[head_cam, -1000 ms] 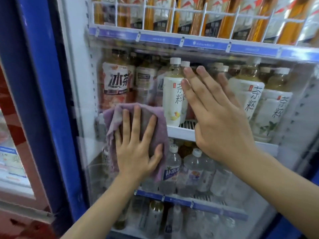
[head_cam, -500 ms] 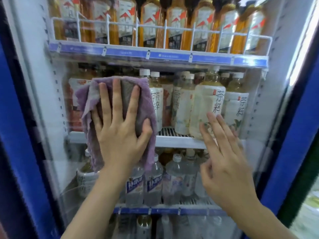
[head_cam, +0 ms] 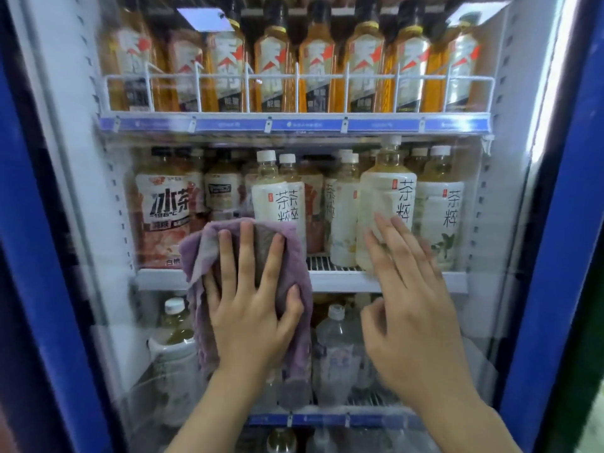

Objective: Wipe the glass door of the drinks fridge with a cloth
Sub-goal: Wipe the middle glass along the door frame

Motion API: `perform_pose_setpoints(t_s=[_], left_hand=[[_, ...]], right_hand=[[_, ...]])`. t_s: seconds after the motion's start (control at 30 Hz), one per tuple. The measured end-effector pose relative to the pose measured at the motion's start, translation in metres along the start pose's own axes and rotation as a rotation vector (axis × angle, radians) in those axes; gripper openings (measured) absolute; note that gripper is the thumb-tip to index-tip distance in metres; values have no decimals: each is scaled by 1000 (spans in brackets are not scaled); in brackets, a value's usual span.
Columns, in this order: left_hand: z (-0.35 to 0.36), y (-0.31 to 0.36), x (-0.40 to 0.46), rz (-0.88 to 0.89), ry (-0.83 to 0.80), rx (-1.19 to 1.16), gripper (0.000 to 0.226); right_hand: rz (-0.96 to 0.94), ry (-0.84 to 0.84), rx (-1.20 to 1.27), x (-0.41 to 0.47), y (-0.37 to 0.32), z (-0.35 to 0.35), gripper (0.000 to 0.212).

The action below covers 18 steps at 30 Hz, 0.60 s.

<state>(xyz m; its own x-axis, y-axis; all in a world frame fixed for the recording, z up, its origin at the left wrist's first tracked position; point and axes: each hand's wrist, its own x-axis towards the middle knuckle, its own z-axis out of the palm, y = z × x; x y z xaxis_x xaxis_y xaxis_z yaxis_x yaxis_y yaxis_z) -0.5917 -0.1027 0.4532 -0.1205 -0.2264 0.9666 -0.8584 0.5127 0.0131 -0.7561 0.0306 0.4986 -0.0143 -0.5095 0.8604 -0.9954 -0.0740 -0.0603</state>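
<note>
Left hand [head_cam: 248, 308] flat on the cloth [head_cam: 287, 256], fingers spread and straight, thumb out to the right, pressing the cloth against the glass door [head_cam: 483, 223]. Cloth is purple, bunched, sticks out past the fingertips at top and left, hangs below the palm on the right side. Right hand [head_cam: 415, 308] just beside the left, also flat, fingers straight and pointing up-left, holding nothing; whether the palm touches the glass cannot be told, slightly blurred.

Behind the glass, above both hands: shelf [head_cam: 294, 124] with blue price strip and a white wire rail, row of amber bottles [head_cam: 315, 60] with red-and-white labels. Level with the fingertips: middle row, white-label tea bottles [head_cam: 389, 204] behind the right hand's fingers, an orange iced-tea bottle [head_cam: 163, 210] up-left of the cloth. White shelf edge [head_cam: 340, 281] runs between the two hands. Below it, clear water bottles [head_cam: 336, 348] between the wrists, a green-tea bottle [head_cam: 176, 325] left of the cloth.

Blue door frame [head_cam: 42, 256] far left of the left hand, and again far right of the right hand. Glass looks hazy near the lower left.
</note>
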Motion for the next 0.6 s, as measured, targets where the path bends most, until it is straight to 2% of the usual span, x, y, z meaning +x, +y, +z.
perform_pose_setpoints(t_s=[0.1, 0.2, 0.43, 0.6], left_hand=[[-4, 5, 42, -37, 59, 0, 77], [-2, 8, 47, -42, 94, 40, 75], [18, 5, -63, 244, -111, 66, 90], [9, 6, -43, 279, -116, 78, 85]], right_hand=[[96, 75, 55, -13, 16, 0, 86], [139, 123, 70, -18, 25, -2, 80], [124, 70, -1, -24, 33, 0, 77], [139, 8, -16, -26, 33, -6, 92]])
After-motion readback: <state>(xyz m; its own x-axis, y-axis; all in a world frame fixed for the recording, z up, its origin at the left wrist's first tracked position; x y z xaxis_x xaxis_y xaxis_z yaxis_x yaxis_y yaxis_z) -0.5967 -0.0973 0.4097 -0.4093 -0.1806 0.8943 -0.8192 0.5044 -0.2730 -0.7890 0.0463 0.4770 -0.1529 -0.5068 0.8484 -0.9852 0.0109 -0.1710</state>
